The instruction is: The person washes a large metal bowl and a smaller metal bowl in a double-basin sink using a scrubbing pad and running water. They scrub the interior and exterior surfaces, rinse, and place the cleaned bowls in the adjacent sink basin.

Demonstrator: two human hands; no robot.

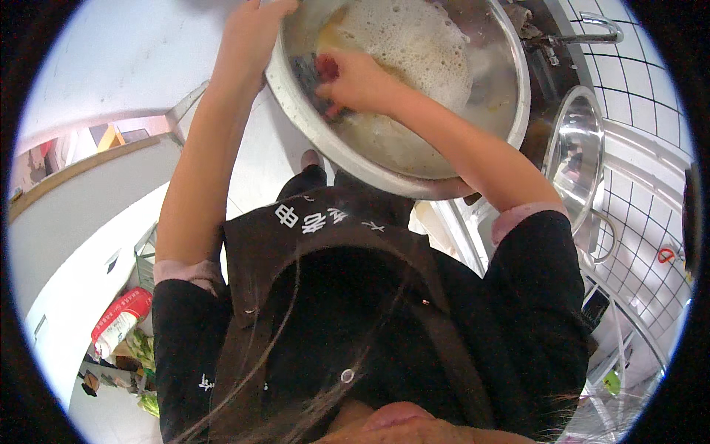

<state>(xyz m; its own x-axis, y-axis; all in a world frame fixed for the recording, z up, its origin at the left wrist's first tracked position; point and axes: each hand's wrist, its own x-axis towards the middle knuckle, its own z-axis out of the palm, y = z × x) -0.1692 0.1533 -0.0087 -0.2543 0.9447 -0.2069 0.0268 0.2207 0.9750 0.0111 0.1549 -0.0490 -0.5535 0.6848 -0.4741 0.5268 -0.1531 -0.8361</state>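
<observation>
A large stainless steel basin (pixel 310 136) is tilted in front of me, with cloudy liquid and a thick layer of white foam (pixel 410 50) inside. My left hand (pixel 263 22) grips its rim at the upper left, partly cut off by the picture's top edge. Inside the basin, my right hand (pixel 358 83) is curled near the left wall. A dark red item (pixel 327 66) shows between its fingers; blur hides what it is. My right forearm crosses over the basin's near rim.
To the right are a chrome faucet (pixel 602 33), a shiny metal bowl (pixel 577 161) standing on its side and a white tiled wall (pixel 638 94). At lower left lie a red-and-white printed bag (pixel 123 319) and green leafy vegetables (pixel 143 349). A grey ledge (pixel 100 183) runs along the left.
</observation>
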